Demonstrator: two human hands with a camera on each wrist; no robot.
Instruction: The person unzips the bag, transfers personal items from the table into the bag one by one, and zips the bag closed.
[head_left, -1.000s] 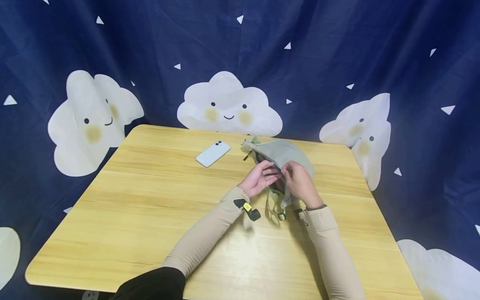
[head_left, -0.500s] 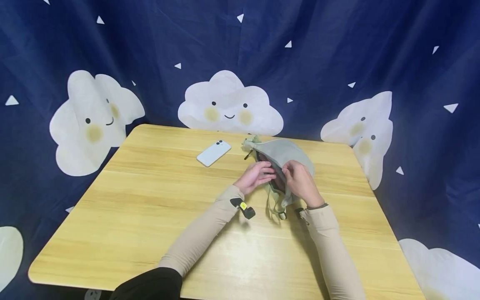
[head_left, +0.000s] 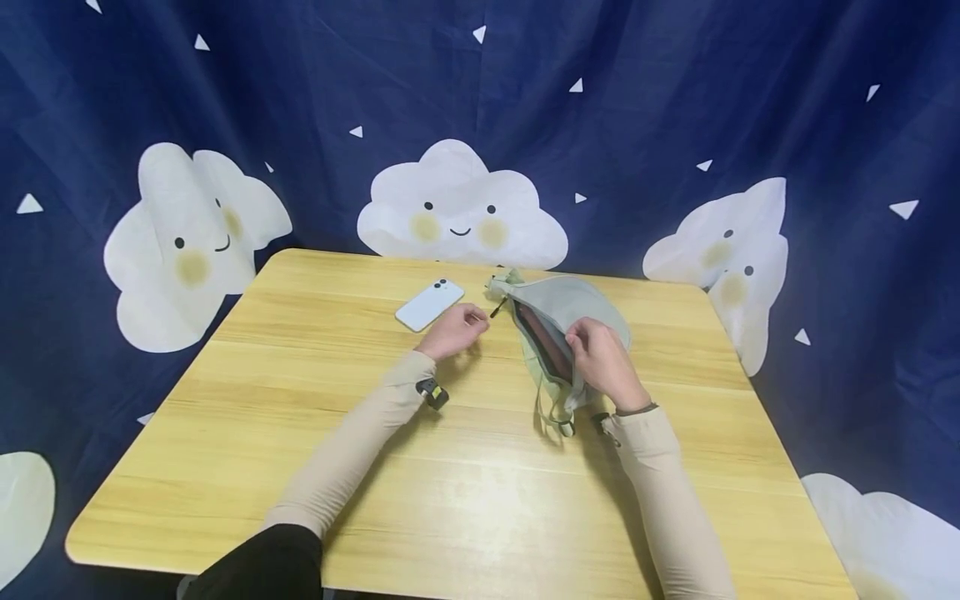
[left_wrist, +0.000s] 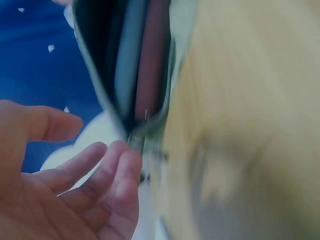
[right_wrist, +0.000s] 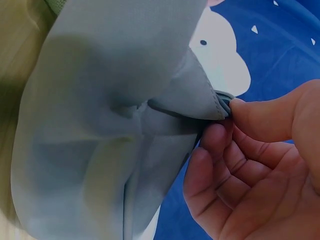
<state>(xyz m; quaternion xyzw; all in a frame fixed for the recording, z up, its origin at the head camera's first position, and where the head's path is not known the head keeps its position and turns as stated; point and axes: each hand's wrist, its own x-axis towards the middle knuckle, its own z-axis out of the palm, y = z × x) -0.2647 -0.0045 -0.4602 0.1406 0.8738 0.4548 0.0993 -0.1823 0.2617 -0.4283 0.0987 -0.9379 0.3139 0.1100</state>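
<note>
A grey-green zippered bag (head_left: 573,300) lies on the table with its mouth spread wide. My right hand (head_left: 606,362) pinches the edge of that mouth between thumb and fingers, as the right wrist view shows up close at the bag's edge (right_wrist: 220,107). Inside, the left wrist view shows a reddish-brown item (left_wrist: 151,65) beside a blue-grey one (left_wrist: 129,60). My left hand (head_left: 453,331) is off the bag, over the table between it and a white phone (head_left: 430,305); its fingers are loosely bent and hold nothing. A dark zipper pull (head_left: 498,307) hangs at the bag's far end.
The wooden table (head_left: 300,433) has rounded corners and reaches back to a dark blue curtain (head_left: 315,75) printed with clouds and triangles. A strap with a buckle (head_left: 562,425) trails from the bag's near end.
My left hand has come out of the bag's mouth and moved left, toward the phone. The right hand keeps its pinch on the bag's edge, and the bag stays in place.
</note>
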